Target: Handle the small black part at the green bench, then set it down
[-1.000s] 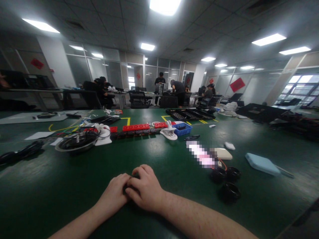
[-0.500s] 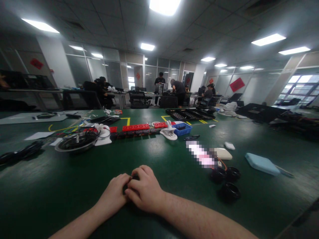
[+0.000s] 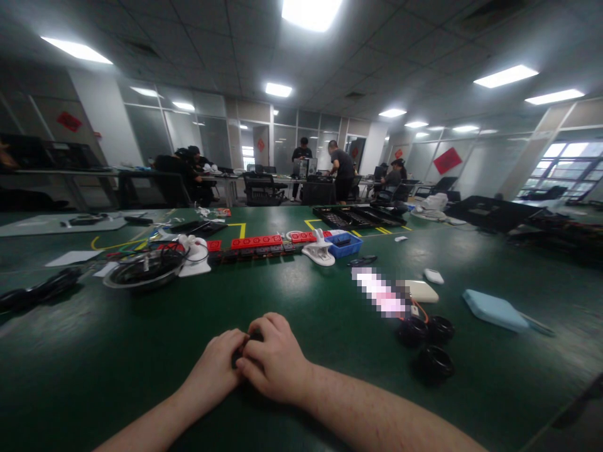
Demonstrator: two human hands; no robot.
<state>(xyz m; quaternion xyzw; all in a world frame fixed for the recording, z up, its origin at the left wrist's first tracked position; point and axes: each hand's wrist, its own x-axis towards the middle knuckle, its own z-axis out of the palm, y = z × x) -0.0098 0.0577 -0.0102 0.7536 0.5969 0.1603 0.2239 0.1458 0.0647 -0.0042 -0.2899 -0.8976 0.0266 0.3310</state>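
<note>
Your left hand [image 3: 217, 367] and right hand [image 3: 276, 359] meet knuckle to knuckle on green worktop [image 3: 141, 339], fingers curled around small dark part [image 3: 240, 356] between them (mostly hidden). Looks light, rigid; pinch by edges with fingertips. Black rings [image 3: 426, 345] sit well right of right hand.

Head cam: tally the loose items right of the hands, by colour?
Black round parts: 3
White or cream pieces: 2
Light blue pad: 1
Total: 6
Both hands, left hand and right hand, cover a small dark item, not counted.
</note>
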